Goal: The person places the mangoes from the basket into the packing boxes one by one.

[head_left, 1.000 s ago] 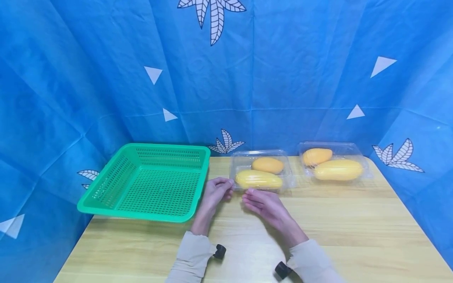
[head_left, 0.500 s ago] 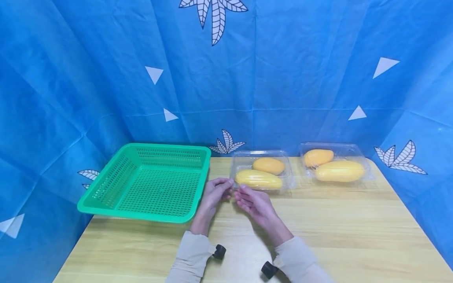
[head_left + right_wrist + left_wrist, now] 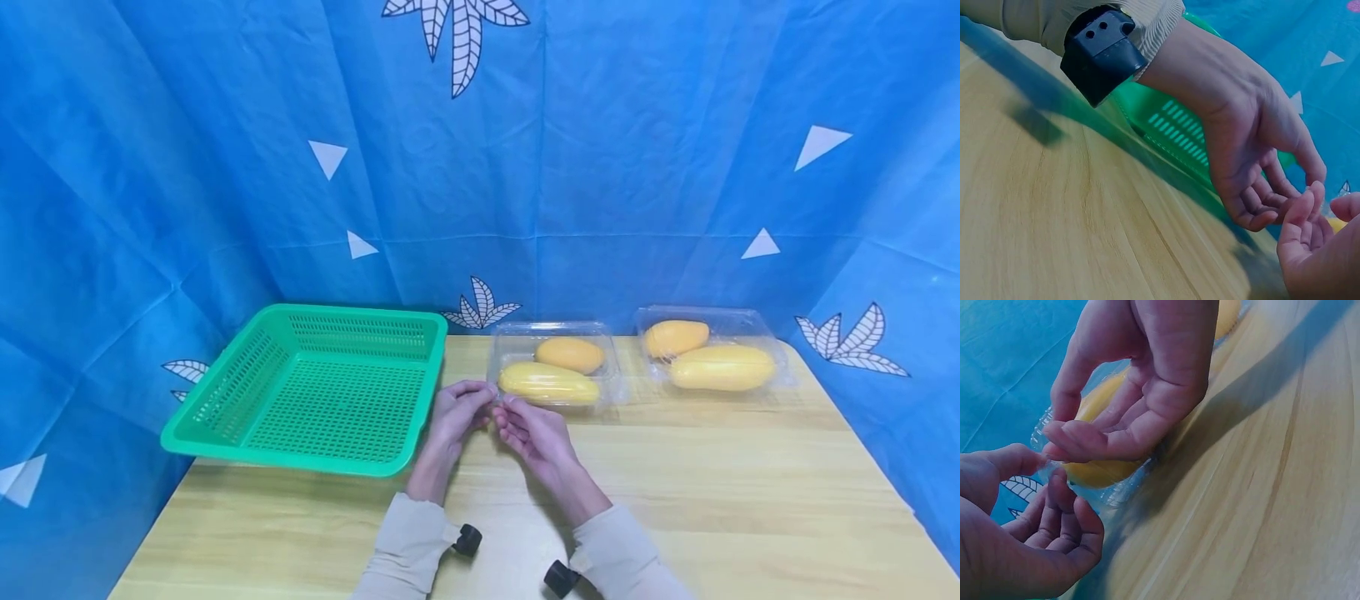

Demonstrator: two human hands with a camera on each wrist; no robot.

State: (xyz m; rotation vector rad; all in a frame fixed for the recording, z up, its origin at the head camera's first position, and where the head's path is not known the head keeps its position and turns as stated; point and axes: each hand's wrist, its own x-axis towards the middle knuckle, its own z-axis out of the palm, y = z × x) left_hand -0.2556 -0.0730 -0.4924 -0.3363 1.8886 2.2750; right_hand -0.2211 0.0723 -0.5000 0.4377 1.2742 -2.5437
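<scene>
A clear plastic clamshell box (image 3: 480, 329) stands at the table's back edge, its lid over a long yellow fruit (image 3: 548, 383) and a rounder orange-yellow, mango-like fruit (image 3: 570, 355). At the box's front left corner, my left hand (image 3: 454, 414) pinches the plastic edge between thumb and index finger. My right hand (image 3: 542, 440) meets it at that same corner, thumb and fingertips curled together on the edge. In the left wrist view, the fingertips of the right hand (image 3: 1141, 381) almost touch those of the left hand (image 3: 1029, 531); they partly hide the plastic between them.
A green perforated basket (image 3: 408, 454) stands to the left, close to my left hand. A second clear box (image 3: 738, 317) with two yellow fruits stands at the back right. Behind the wooden table (image 3: 750, 492) hangs a blue patterned cloth (image 3: 600, 167).
My right hand has moved left along the box's front to its left corner, and its fingers have drawn in. The left hand has kept its place on the corner.
</scene>
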